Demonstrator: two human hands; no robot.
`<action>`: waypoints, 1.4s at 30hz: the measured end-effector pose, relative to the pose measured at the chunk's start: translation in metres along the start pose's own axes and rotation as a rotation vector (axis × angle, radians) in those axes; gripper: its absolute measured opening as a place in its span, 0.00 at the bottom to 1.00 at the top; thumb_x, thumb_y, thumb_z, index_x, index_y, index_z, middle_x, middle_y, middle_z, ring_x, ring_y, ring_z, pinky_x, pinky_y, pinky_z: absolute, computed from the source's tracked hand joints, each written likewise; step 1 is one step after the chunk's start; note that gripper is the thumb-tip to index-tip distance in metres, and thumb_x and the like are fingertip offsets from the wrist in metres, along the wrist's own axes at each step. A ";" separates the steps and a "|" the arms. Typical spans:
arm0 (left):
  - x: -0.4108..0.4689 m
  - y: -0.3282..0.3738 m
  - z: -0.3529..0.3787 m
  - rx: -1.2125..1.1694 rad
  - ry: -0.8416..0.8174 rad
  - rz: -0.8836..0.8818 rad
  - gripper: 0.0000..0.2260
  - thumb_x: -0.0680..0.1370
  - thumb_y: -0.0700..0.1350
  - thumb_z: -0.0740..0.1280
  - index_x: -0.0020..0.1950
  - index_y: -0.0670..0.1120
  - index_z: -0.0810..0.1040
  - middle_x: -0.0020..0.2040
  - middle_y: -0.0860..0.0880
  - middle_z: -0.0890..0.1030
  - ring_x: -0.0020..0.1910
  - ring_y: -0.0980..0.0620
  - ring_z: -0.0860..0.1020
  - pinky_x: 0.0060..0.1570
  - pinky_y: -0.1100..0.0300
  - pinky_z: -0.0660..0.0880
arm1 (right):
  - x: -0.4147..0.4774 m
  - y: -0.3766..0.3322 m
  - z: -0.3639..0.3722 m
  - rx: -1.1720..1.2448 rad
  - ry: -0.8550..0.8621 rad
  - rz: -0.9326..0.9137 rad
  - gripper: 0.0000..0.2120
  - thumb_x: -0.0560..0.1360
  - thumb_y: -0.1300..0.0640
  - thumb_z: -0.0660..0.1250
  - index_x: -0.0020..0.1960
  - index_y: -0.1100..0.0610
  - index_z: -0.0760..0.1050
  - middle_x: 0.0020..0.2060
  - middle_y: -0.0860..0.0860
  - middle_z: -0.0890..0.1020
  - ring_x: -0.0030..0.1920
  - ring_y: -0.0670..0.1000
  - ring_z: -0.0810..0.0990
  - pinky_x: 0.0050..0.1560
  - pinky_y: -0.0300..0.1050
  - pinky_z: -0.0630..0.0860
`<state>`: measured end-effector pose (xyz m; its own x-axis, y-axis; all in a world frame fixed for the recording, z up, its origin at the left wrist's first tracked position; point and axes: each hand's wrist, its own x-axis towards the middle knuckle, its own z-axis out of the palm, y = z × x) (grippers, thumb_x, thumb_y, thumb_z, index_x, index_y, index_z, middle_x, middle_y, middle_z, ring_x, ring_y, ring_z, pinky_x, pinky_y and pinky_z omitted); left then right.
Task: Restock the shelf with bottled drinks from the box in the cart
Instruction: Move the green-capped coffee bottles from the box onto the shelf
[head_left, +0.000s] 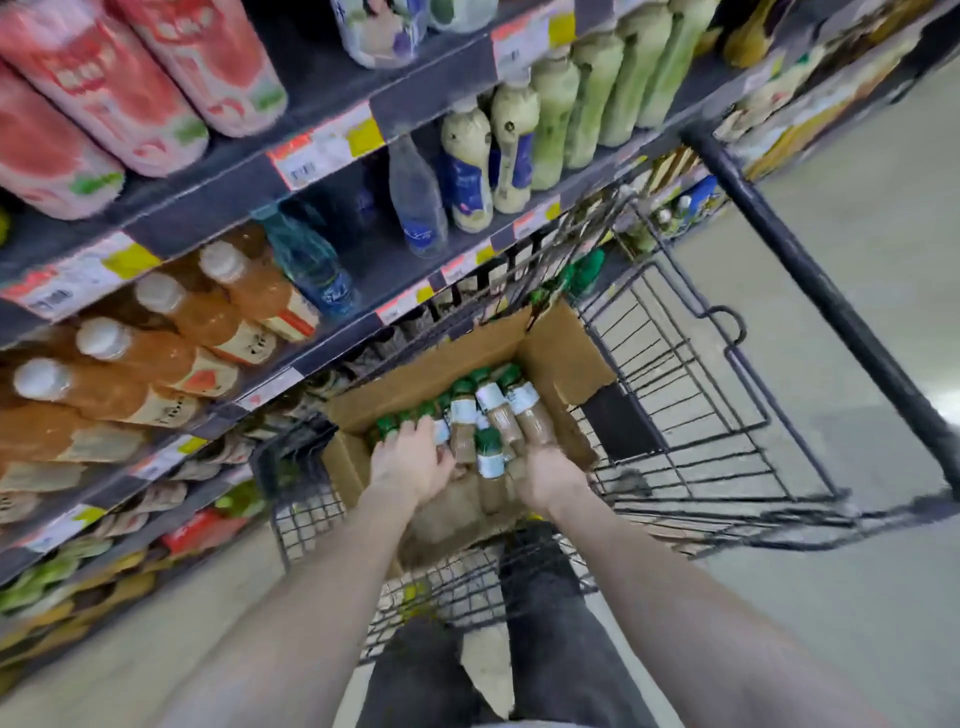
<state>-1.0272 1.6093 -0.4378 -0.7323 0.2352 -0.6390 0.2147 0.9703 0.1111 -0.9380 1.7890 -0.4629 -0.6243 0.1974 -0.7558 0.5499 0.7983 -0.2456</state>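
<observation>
An open cardboard box (563, 353) sits in a black wire cart (691, 395). It holds several brown bottled drinks (501, 415) with green caps and white neck labels. Both my hands reach down into the box. My left hand (410, 460) lies on the green caps at the box's left side, fingers spread over them. My right hand (548, 470) is wrapped around the lower ends of three tilted brown bottles, lifting them from the pile. Its fingers are hidden under the bottles. The shelf (332, 332) stands to the left of the cart.
The shelf rows hold orange drinks with white caps (156, 353), a blue bottle (311, 265), a clear bottle (418, 202), pale green bottles (587, 93) and pink bottles (104, 88). The cart handle (810, 270) runs at right. My legs stand behind the cart.
</observation>
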 end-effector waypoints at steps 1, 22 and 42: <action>0.006 0.004 0.002 -0.019 -0.010 -0.019 0.19 0.81 0.57 0.60 0.67 0.47 0.69 0.61 0.43 0.77 0.60 0.40 0.77 0.54 0.48 0.73 | 0.010 0.002 0.000 0.010 -0.023 -0.011 0.15 0.80 0.55 0.63 0.64 0.58 0.74 0.58 0.57 0.80 0.60 0.61 0.80 0.55 0.51 0.77; 0.172 0.002 0.126 -0.338 -0.100 -0.151 0.24 0.81 0.59 0.64 0.72 0.49 0.68 0.65 0.42 0.78 0.61 0.38 0.77 0.56 0.49 0.74 | 0.161 0.021 0.121 0.235 -0.115 0.145 0.29 0.77 0.42 0.69 0.71 0.54 0.66 0.59 0.56 0.80 0.59 0.60 0.81 0.57 0.53 0.79; 0.160 -0.032 0.147 -0.783 0.029 -0.249 0.27 0.72 0.51 0.79 0.66 0.50 0.71 0.53 0.55 0.78 0.54 0.51 0.78 0.53 0.55 0.74 | 0.152 0.015 0.135 0.749 0.088 0.128 0.25 0.70 0.50 0.77 0.65 0.48 0.73 0.51 0.47 0.84 0.53 0.49 0.82 0.58 0.45 0.78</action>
<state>-1.0568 1.6074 -0.6558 -0.7176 -0.0008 -0.6964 -0.4611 0.7500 0.4743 -0.9495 1.7541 -0.6635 -0.5546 0.3323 -0.7628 0.8310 0.1737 -0.5285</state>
